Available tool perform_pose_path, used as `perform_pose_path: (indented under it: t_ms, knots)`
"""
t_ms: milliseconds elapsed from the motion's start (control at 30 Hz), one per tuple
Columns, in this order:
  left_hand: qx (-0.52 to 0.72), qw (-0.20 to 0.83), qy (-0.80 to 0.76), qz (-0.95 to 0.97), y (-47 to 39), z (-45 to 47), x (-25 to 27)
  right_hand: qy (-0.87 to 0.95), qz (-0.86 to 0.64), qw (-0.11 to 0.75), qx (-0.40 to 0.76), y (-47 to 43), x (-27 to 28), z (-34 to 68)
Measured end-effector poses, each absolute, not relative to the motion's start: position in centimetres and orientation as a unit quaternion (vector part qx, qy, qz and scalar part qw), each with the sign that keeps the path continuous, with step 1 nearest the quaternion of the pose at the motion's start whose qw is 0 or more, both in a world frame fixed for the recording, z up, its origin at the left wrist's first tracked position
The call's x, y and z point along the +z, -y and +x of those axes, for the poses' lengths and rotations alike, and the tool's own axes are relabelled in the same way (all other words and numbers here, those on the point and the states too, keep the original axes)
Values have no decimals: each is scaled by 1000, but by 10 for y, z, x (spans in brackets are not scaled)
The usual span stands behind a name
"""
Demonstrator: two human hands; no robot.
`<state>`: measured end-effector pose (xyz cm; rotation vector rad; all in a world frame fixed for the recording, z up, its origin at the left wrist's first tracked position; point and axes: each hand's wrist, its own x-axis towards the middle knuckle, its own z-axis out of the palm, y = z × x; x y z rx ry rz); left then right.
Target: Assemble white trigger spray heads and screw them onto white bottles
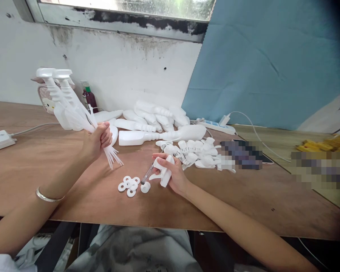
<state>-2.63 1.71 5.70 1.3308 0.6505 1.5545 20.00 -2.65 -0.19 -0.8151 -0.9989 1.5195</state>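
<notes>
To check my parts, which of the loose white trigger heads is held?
The trigger head in the right hand; the other loose ones lie piled on the table.

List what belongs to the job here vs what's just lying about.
Likely job:
Bundle of thin white pieces, in left hand
White trigger head, in right hand
White rings
Piled trigger heads
White bottles
Spray bottles with heads on

Likely lying about:
Far power strip
Dark bottle
Yellow items
</notes>
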Motion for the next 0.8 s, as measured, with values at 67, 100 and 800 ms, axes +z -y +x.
perform_pose_path:
  t_ms: [67, 100, 800]
  knots:
    - [640, 465, -270, 549, -17, -25, 56, 421, -345, 545, 638, 26, -2, 200]
    - [641, 461, -271, 550, -18, -25, 55, 420, -345, 545, 638, 26, -1, 199]
    - [592, 472, -312, 574, -22, -29, 56, 427, -344, 540, 639, 26, -5, 200]
